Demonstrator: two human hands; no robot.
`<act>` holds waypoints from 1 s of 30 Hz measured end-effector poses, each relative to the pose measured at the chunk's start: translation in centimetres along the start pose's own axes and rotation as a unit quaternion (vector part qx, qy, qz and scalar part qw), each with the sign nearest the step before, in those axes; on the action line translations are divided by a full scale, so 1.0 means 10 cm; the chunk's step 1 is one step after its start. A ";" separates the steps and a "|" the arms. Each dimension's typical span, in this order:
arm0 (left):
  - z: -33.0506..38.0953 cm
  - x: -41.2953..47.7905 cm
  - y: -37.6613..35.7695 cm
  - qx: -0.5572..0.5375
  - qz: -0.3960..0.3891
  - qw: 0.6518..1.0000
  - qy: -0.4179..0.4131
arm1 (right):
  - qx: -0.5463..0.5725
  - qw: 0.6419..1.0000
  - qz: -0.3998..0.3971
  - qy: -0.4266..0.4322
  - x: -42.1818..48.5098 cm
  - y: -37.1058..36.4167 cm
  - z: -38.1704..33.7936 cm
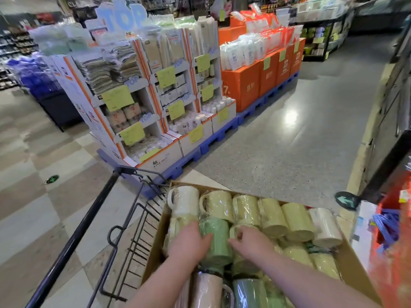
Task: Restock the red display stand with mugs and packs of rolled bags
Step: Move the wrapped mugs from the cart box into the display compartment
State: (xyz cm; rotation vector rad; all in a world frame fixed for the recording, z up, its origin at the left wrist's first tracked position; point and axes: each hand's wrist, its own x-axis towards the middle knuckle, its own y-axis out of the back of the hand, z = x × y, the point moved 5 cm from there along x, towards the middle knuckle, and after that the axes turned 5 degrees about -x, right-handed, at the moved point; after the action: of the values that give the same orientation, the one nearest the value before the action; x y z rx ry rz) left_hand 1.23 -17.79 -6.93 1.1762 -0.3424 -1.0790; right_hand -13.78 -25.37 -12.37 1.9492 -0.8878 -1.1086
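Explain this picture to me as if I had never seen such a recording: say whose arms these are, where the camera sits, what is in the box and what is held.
There is no machine here. A person wears one wide-angle camera on the head, so you look down along their own arms. In front stands a shopping cart carrying an open cardboard box full of mugs wrapped in clear film: mostly pale yellow mugs, with a white mug at the far corner. The left hand wraps round a green mug lying on top. The right hand reaches in just beside it with curled fingers; whether it grips anything cannot be told. At the right edge is a blurred red stand. Ahead stand other goods displays.
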 end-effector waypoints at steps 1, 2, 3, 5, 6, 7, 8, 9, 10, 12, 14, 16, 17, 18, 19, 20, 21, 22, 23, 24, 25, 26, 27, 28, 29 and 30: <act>0.00 0.03 0.00 -0.003 -0.002 1.000 0.001 | 0.001 1.000 -0.001 -0.008 0.01 -0.01 0.00; 0.01 0.05 0.00 -0.001 -0.003 1.000 -0.001 | 0.005 1.000 -0.002 -0.015 0.02 -0.01 0.00; 0.02 0.07 0.00 0.004 -0.004 1.000 0.000 | 0.010 1.000 -0.003 -0.023 0.01 -0.01 0.00; 0.03 0.10 -0.01 0.015 -0.008 1.000 0.007 | 0.015 0.999 -0.010 -0.039 -0.02 -0.02 0.00; 0.03 0.12 -0.02 0.018 -0.008 1.000 0.011 | 0.014 0.999 -0.014 -0.047 -0.04 -0.03 0.01; 0.04 0.15 -0.04 0.021 -0.009 1.000 0.014 | 0.011 0.998 -0.020 -0.053 -0.06 -0.03 0.02; 0.04 0.17 -0.05 0.025 -0.011 1.000 0.013 | 0.005 0.998 -0.024 -0.060 -0.08 -0.03 0.04; 0.05 0.18 -0.07 0.027 -0.017 0.999 0.014 | -0.003 0.997 -0.027 -0.066 -0.09 -0.02 0.07; 0.06 0.19 -0.08 0.027 -0.021 0.999 0.013 | -0.009 0.997 -0.030 -0.071 -0.11 -0.02 0.10; 0.06 0.21 -0.12 0.020 -0.022 0.999 0.011 | -0.013 0.996 -0.037 -0.076 -0.15 -0.01 0.14; 0.06 0.22 -0.15 0.009 -0.019 1.000 0.010 | -0.011 0.997 -0.035 -0.071 -0.17 -0.02 0.17; 0.07 0.22 -0.18 -0.004 -0.025 1.000 0.008 | -0.012 0.997 -0.029 -0.070 -0.19 -0.03 0.19; 0.09 0.22 -0.19 -0.007 -0.029 1.000 0.007 | -0.014 0.997 -0.030 -0.070 -0.20 -0.04 0.20; 0.11 0.21 -0.19 -0.009 -0.033 0.999 0.006 | -0.016 0.997 -0.028 -0.070 -0.21 -0.04 0.22; 0.13 0.20 -0.20 -0.011 -0.037 0.999 0.005 | -0.021 0.997 -0.023 -0.072 -0.22 -0.03 0.23; 0.14 0.20 -0.20 -0.011 -0.040 0.999 0.003 | -0.025 0.997 -0.017 -0.073 -0.22 -0.02 0.24; 0.15 0.19 -0.20 -0.011 -0.041 0.999 0.001 | -0.029 0.997 -0.013 -0.074 -0.22 -0.02 0.25; 0.15 0.18 -0.20 -0.011 -0.039 0.999 0.001 | -0.032 0.997 -0.011 -0.074 -0.23 -0.01 0.26; 0.14 0.18 -0.20 -0.011 -0.037 0.999 0.001 | -0.034 0.997 -0.011 -0.075 -0.23 -0.01 0.27; 0.13 0.17 -0.20 -0.009 -0.037 0.999 0.000 | -0.034 0.996 -0.010 -0.079 -0.24 -0.01 0.28; 0.13 0.15 -0.21 -0.006 -0.038 0.999 -0.002 | -0.033 0.996 -0.007 -0.085 -0.25 0.00 0.30; 0.12 0.14 -0.22 -0.003 -0.040 0.999 -0.004 | -0.032 0.995 -0.002 -0.092 -0.27 0.01 0.32; 0.11 0.11 -0.23 -0.004 -0.042 0.999 -0.006 | -0.030 0.995 0.001 -0.097 -0.29 0.03 0.35; 0.11 0.09 -0.24 -0.007 -0.044 0.999 -0.009 | -0.026 0.995 0.001 -0.099 -0.30 0.04 0.37; 0.11 0.07 -0.25 -0.009 -0.047 0.999 -0.016 | -0.021 0.995 0.000 -0.099 -0.31 0.05 0.39; 0.12 0.05 -0.26 -0.009 -0.048 0.999 -0.024 | -0.014 0.995 -0.002 -0.100 -0.32 0.05 0.40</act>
State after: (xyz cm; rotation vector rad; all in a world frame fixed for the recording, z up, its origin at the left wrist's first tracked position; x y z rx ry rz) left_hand -0.72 -18.84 -8.82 1.1614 -0.3155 -1.1934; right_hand -18.74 -24.00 -12.16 1.8412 -0.9673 -1.3295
